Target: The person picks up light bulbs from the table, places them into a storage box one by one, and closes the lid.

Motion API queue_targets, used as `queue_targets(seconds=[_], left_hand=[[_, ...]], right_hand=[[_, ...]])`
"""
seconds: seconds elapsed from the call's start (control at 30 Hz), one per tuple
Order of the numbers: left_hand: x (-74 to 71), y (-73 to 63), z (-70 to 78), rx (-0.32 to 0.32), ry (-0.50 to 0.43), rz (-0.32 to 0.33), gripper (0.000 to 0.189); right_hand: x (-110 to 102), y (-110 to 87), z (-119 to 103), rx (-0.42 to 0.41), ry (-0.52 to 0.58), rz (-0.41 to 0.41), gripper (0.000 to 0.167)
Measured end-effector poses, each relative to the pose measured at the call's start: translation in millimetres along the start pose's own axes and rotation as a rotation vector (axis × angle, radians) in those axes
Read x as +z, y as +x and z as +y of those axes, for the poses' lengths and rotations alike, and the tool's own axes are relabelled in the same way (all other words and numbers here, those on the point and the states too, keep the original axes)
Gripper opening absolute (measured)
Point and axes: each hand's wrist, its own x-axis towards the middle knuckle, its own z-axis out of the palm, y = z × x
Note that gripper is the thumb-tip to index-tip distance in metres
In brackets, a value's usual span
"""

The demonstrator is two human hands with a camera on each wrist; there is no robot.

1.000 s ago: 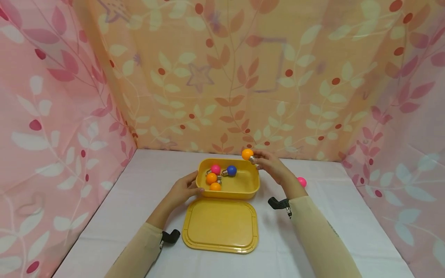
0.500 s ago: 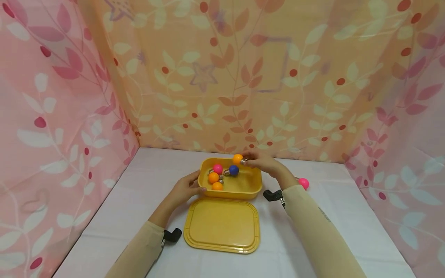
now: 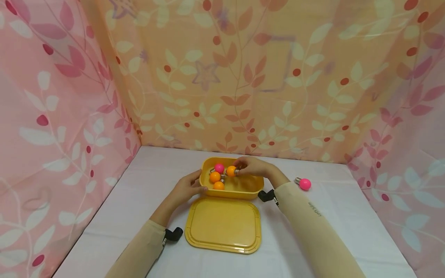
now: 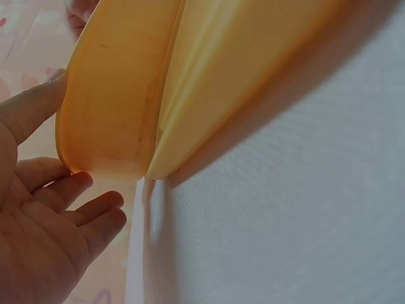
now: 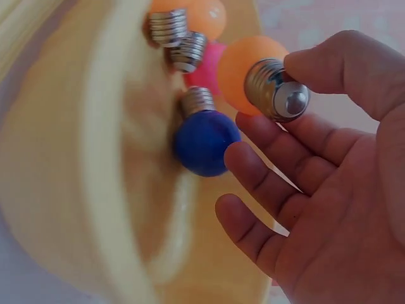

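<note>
A yellow plastic box (image 3: pixel 248 195) stands on the table. Inside, toward its left end, lie a pink light bulb (image 3: pixel 219 168), two orange light bulbs (image 3: pixel 215 177) and a blue light bulb (image 5: pixel 206 143), which is mostly hidden in the head view. My right hand (image 3: pixel 256 167) pinches another orange light bulb (image 3: pixel 231 171) by its metal screw base, thumb against fingers, over the box; its other fingers spread loosely near the blue bulb. My left hand (image 3: pixel 185 189) rests at the box's left end, thumb and fairly straight fingers touching the outside.
The yellow lid (image 3: pixel 223 226) lies flat directly in front of the box. A second pink light bulb (image 3: pixel 304 184) lies on the white table (image 3: pixel 146 177) to the right, beyond my right forearm. Patterned cloth (image 3: pixel 222 77) surrounds the table at the back and sides.
My right hand has carried the orange bulb left and down, from above the box's far right rim to over its inside, covering the blue bulb. My left hand has stayed at the box.
</note>
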Motion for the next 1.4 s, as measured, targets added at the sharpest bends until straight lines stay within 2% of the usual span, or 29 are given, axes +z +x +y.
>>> queue_targets(seconds=[0.2,0.53,0.73,0.9,1.13,1.4], left_hand=[[-0.1,1.2,0.3,-0.006,0.009,0.004,0.085],[0.2,0.0,1.8,-0.027,0.011,0.0,0.084],[0.4,-0.2,3.0,-0.024,0.009,-0.004,0.084],[0.5,-0.2,2.7,-0.026,0.01,0.002,0.084],[1.3,-0.2,3.2,-0.018,0.011,0.002,0.084],[1.0,0.0,1.8,-0.02,0.008,0.0,0.085]], right_hand=[[10,4.4,5,-0.03,-0.03,-0.05,0.035],[18,5.8,6,-0.088,-0.137,-0.035,0.037],[21,5.2,6,-0.091,-0.176,-0.022,0.038],[19,1.7,4,-0.092,-0.191,0.007,0.037],[14,-13.2,-4,-0.114,-0.171,0.06,0.039],[9,-38.2,-11,-0.11,-0.19,0.177,0.037]])
